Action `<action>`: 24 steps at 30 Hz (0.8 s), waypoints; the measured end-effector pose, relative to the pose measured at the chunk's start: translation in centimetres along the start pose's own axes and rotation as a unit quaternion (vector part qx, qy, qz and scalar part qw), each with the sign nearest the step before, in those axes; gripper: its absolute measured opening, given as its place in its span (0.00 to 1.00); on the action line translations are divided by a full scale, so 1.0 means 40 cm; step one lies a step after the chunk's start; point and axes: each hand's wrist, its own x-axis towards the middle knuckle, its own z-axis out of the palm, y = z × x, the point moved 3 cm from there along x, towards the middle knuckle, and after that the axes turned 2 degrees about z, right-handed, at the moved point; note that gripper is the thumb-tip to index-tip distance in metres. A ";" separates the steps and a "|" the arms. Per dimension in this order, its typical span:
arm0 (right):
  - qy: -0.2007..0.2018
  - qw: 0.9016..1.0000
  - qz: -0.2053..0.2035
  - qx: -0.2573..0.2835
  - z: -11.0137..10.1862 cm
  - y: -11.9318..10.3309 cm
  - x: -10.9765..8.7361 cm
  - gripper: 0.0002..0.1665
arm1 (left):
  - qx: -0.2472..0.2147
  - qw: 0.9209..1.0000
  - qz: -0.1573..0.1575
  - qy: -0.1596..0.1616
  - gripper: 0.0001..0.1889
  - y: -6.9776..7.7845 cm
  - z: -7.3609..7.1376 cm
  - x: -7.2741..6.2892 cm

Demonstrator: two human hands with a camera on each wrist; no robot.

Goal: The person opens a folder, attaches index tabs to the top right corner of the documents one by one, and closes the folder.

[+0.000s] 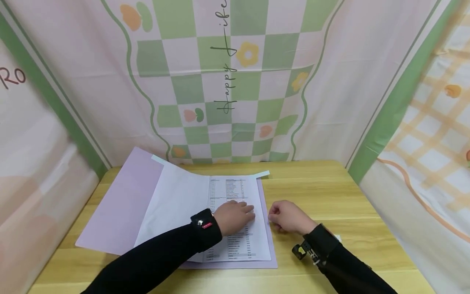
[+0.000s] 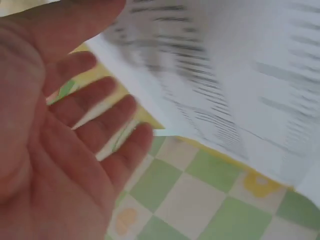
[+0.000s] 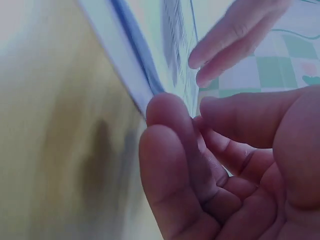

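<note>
Left hand: laid over the right half of the purple folder, on the printed sheet; fingers extended and relaxed, nothing gripped. In the left wrist view, fingers are seen loosely spread beside the sheet, thumb held apart.

Right hand: placed at the right edge of the folder, fingers curled, thumb brought near the fingertips. Whether the edge is pinched or only met by the fingertips cannot be told; the contact is hidden by the fingers in the right wrist view.

Folder: laid open on the wooden bench, its left cover swung out to the left and its far left corner seen against the cloth behind. Printed sheet carried on the folder's right half, marked with columns of small text and grey bands; wording too small to be read. Blank white page spread to the left of the printed sheet, part of the folder's left cover overlapped by it. Pale blue strips seen at the folder's far side, one at the blank page's far left corner, one at the printed sheet's far right corner.

Black sleeves worn on both arms, reached in from the folder's near side. Beyond the folder, a green-and-white checked cloth is hung, lettered "Happy Life". Well to the folder's right, an orange-checked cloth is seen.
</note>
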 end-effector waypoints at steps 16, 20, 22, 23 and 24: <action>-0.018 0.999 0.022 -0.028 0.053 -0.028 0.002 0.07 | -0.010 0.998 0.053 -0.043 0.27 -0.022 0.045 -0.017; -0.018 0.999 0.021 -0.034 0.057 -0.032 0.001 0.08 | -0.020 0.997 0.055 -0.047 0.26 -0.026 0.045 -0.015; -0.014 0.999 0.021 -0.037 0.058 -0.036 0.000 0.09 | -0.011 0.997 0.062 -0.041 0.25 -0.025 0.041 -0.015; -0.011 0.999 0.021 -0.041 0.058 -0.038 0.000 0.09 | -0.006 0.997 0.065 -0.037 0.24 -0.025 0.039 -0.014; -0.007 0.999 0.019 -0.048 0.058 -0.041 -0.001 0.09 | -0.001 0.997 0.068 -0.033 0.23 -0.025 0.038 -0.014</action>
